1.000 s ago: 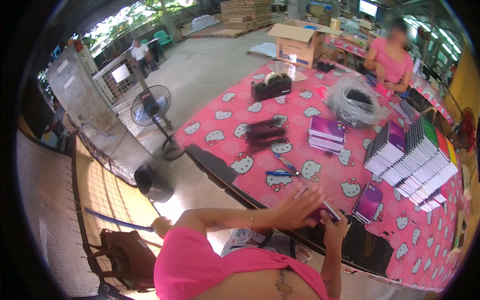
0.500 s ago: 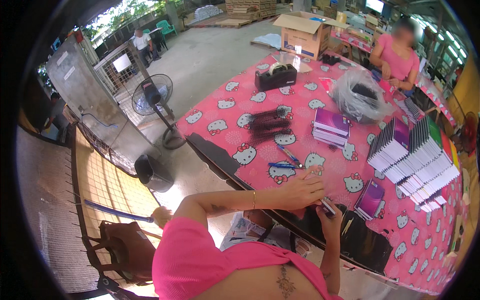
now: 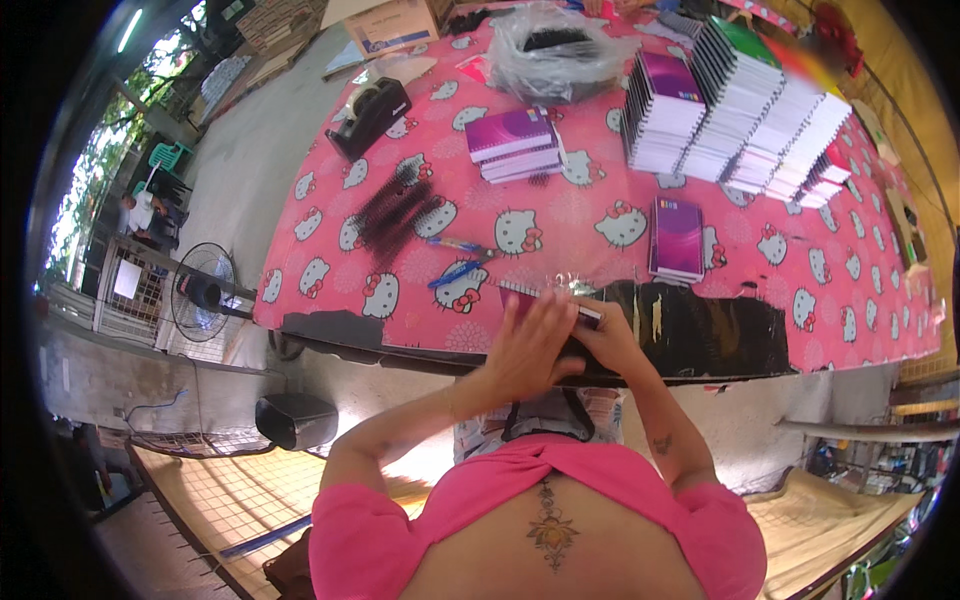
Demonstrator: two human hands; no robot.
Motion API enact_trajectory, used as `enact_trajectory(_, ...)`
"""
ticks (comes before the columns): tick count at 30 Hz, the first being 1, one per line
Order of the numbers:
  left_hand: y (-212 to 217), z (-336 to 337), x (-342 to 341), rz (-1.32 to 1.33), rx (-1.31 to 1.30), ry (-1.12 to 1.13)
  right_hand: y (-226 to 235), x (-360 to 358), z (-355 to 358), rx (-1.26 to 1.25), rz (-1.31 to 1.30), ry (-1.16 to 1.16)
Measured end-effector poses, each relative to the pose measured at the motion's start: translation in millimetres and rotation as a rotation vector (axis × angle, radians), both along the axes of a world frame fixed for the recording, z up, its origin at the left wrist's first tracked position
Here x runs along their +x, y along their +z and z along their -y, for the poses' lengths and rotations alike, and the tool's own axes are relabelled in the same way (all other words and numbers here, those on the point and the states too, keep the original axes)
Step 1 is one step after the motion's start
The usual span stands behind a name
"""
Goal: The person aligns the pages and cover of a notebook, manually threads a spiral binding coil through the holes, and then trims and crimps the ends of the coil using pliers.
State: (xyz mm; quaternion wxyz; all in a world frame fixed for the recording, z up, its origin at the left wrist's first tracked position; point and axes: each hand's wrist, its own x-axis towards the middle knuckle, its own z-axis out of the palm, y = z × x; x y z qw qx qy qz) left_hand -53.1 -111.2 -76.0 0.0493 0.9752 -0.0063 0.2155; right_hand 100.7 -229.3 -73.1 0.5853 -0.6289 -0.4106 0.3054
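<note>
At the table's near edge, a small purple spiral notebook (image 3: 589,317) lies between my hands, mostly covered by them. My left hand (image 3: 530,345) rests across its top with the fingers stretched out. From the other side, my right hand (image 3: 608,338) grips the notebook's right end. Beyond my left hand lie blue pens (image 3: 458,272) and a patch of loose black binding coils (image 3: 395,215). A single purple notebook (image 3: 677,240) lies flat to the right of my hands, and a short stack of purple notebooks (image 3: 512,140) stands farther off.
Tall stacks of spiral notebooks (image 3: 665,110) stand at the right rear. A black tape dispenser (image 3: 370,118), a clear plastic bag (image 3: 550,60) and a cardboard box (image 3: 390,25) are farther back. Past the left edge stand a fan (image 3: 205,290) and a black bin (image 3: 295,421).
My view has swung to the right, so I now face the table's near edge squarely. My left hand has come to lie over the notebook; my right hand keeps hold of it.
</note>
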Motion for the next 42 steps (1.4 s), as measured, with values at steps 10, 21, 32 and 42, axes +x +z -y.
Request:
enact_trajectory(10,28,-4,11,-0.158,-0.003,0.051,7,0,-3,-0.003,0.020,0.090)
enact_trajectory(21,58,-22,28,0.096,-0.192,-0.014,30,5,6,-0.139,0.219,0.065)
enact_trajectory(32,60,-20,32,0.084,-0.261,-0.079,59,32,40,-0.091,0.039,0.023)
enact_trajectory(42,63,-10,31,0.140,-0.259,-0.119,60,26,25,-0.078,0.447,-0.046)
